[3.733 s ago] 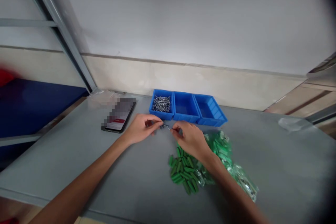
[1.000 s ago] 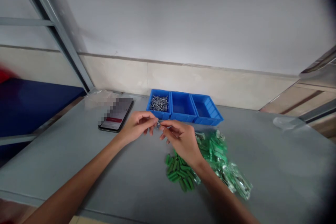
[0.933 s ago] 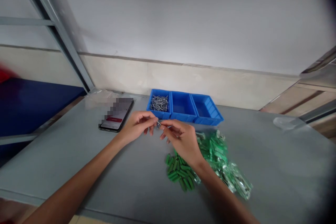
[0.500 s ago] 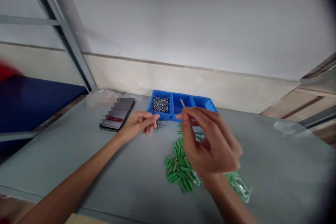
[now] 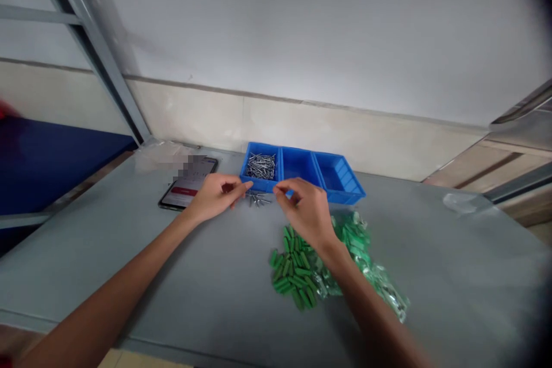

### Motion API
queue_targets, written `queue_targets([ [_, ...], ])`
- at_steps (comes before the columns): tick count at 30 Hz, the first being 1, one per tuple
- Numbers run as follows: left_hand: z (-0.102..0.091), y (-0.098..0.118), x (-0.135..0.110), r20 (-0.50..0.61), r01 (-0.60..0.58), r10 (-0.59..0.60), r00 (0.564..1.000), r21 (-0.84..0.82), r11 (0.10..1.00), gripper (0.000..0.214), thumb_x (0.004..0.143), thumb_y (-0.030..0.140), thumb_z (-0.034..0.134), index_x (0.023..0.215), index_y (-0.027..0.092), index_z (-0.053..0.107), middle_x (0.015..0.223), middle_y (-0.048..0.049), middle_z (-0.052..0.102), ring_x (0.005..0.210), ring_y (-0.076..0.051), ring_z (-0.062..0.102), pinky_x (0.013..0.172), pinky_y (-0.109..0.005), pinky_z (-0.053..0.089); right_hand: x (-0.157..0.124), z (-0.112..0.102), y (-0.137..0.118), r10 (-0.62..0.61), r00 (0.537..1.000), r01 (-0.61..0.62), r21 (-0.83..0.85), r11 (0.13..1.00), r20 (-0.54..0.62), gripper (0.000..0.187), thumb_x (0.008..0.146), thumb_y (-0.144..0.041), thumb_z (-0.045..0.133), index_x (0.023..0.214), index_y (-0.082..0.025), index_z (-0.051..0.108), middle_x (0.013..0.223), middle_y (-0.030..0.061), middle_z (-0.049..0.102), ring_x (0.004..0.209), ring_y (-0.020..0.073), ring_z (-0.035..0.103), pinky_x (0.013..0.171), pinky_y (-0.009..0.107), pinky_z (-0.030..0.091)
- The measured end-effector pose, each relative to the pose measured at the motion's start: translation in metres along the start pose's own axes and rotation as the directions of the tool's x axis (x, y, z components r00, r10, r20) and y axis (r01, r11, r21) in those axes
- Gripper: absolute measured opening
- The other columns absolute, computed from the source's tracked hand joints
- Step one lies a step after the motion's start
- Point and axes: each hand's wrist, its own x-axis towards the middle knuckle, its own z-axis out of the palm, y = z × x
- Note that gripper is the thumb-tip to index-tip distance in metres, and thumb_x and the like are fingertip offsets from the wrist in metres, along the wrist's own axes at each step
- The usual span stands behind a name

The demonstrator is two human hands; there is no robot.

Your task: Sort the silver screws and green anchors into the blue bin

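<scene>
While the right hand (image 5: 304,210) is brought back down from its raised position, a small cluster of loose nails (image 5: 259,199) is seen on the grey table (image 5: 86,276), between both hands.

The left hand's fingers (image 5: 239,188) are loosely extended, with nothing seen held, and their tips are just beside the nails. The right hand's fingers (image 5: 281,191) are partly curled, thumb and forefinger close together; whether a small item is pinched cannot be told. More nails (image 5: 260,166) are held in the left compartment of a three-part blue bin (image 5: 340,198). Green wall plugs (image 5: 293,270) are heaped near a torn plastic bag (image 5: 379,284).
</scene>
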Motion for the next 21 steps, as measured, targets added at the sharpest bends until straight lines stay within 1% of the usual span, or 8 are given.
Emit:
queue_targets([
  [2,0.0,-0.002,0.0,0.001,-0.023,0.023,1.0,0.101,0.995,0.046,0.089,0.044,0.051,0.055,0.014,0.052,0.047,0.0027,0.05,0.046,-0.008,0.045,0.048,-0.019,0.034,-0.007,0.008,0.005,0.051,0.989,-0.038,-0.096,0.995,0.137,0.013,0.081,-0.021,0.056,0.083,-0.024,0.068,0.082,-0.0009,0.068,0.065,0.0135,0.059,0.06,0.025,0.04],
  [4,0.001,-0.004,0.0,0.012,-0.035,0.034,0.999,0.166,0.985,0.043,0.089,0.043,0.051,0.058,0.014,0.055,0.048,0.0027,0.052,0.047,-0.009,0.047,0.049,-0.019,0.035,-0.01,0.016,0.008,0.085,0.974,-0.042,-0.204,0.978,0.211,0.016,0.08,-0.021,0.057,0.092,-0.025,0.068,0.088,0.0007,0.068,0.074,0.017,0.062,0.06,0.026,0.039],
  [7,0.003,-0.005,0.001,0.034,-0.052,0.046,0.998,0.217,0.975,0.039,0.089,0.04,0.052,0.062,0.014,0.059,0.051,0.0025,0.054,0.048,-0.009,0.049,0.05,-0.019,0.036,-0.01,0.025,0.007,0.109,0.963,-0.03,-0.306,0.951,0.245,0.019,0.083,-0.022,0.054,0.096,-0.026,0.066,0.094,0.0022,0.066,0.076,0.0185,0.063,0.057,0.027,0.037],
  [11,0.006,-0.004,0.0,0.038,-0.08,0.073,0.997,0.234,0.969,0.037,0.089,0.038,0.052,0.064,0.013,0.063,0.053,0.0012,0.058,0.049,-0.009,0.05,0.05,-0.019,0.037,-0.01,0.028,0.005,0.145,0.955,-0.052,-0.334,0.941,0.26,0.017,0.084,-0.019,0.049,0.087,-0.025,0.065,0.09,0.0017,0.064,0.077,0.0178,0.062,0.057,0.026,0.036],
  [14,0.007,-0.001,0.0,0.033,-0.091,0.086,0.996,0.221,0.971,0.035,0.089,0.038,0.052,0.068,0.013,0.066,0.055,0.0002,0.06,0.049,-0.009,0.052,0.049,-0.018,0.038,-0.011,0.024,0.006,0.157,0.953,-0.07,-0.315,0.947,0.259,0.016,0.083,-0.017,0.049,0.085,-0.024,0.064,0.091,0.0032,0.064,0.079,0.0189,0.063,0.058,0.026,0.037],
  [17,0.01,0.0,-0.001,0.037,-0.078,0.073,0.997,0.171,0.982,0.03,0.088,0.037,0.054,0.076,0.014,0.07,0.063,-0.0012,0.063,0.049,-0.009,0.053,0.048,-0.018,0.039,-0.01,0.018,0.008,0.139,0.966,-0.087,-0.234,0.968,0.217,0.015,0.084,-0.016,0.049,0.087,-0.021,0.063,0.093,0.0055,0.064,0.08,0.02,0.063,0.061,0.027,0.04],
  [19,0.012,0.002,-0.001,0.048,-0.058,0.053,0.997,0.105,0.993,0.027,0.086,0.037,0.056,0.084,0.014,0.071,0.07,-0.0026,0.066,0.049,-0.009,0.053,0.048,-0.019,0.04,-0.009,0.015,0.009,0.127,0.975,-0.105,-0.122,0.987,0.184,0.014,0.084,-0.015,0.049,0.086,-0.02,0.062,0.09,0.0053,0.065,0.076,0.0187,0.063,0.062,0.027,0.042],
  [21,0.014,0.003,-0.002,0.062,-0.042,0.041,0.997,0.024,0.999,0.026,0.085,0.037,0.058,0.091,0.014,0.071,0.074,-0.0037,0.067,0.047,-0.008,0.053,0.047,-0.019,0.041,-0.008,0.013,0.008,0.12,0.976,-0.128,0.034,0.991,0.181,0.012,0.084,-0.017,0.049,0.082,-0.019,0.06,0.084,0.0037,0.067,0.064,0.0152,0.062,0.058,0.026,0.042],
])
